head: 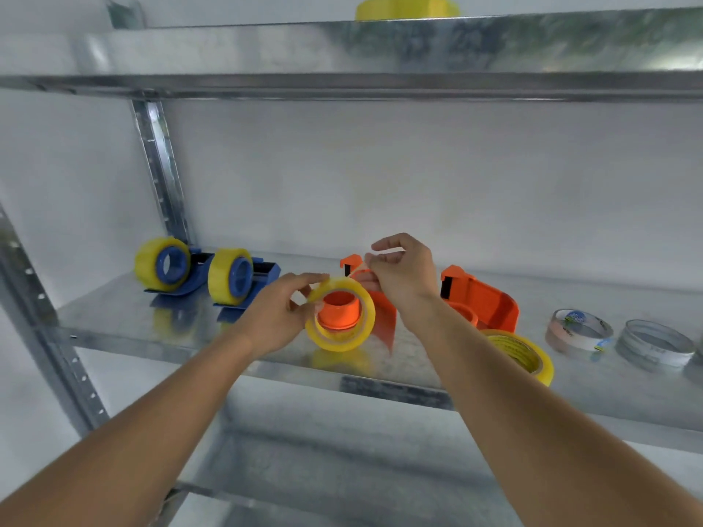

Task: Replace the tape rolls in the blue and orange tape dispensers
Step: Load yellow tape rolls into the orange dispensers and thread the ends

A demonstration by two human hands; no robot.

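Two blue dispensers, each with a yellow tape roll on its hub, stand at the left of the metal shelf. In the middle, a yellow tape roll sits around the hub of an orange dispenser. My left hand grips that roll at its left rim. My right hand is above the dispenser's front, thumb and finger pinching what looks like the tape's loose end. A second orange dispenser with a bare hub stands to the right, and a loose yellow roll lies before it.
Two nearly spent tape rings lie at the shelf's right. A yellow roll sits on the shelf above, whose metal edge overhangs the work area. A perforated upright rises at the left back.
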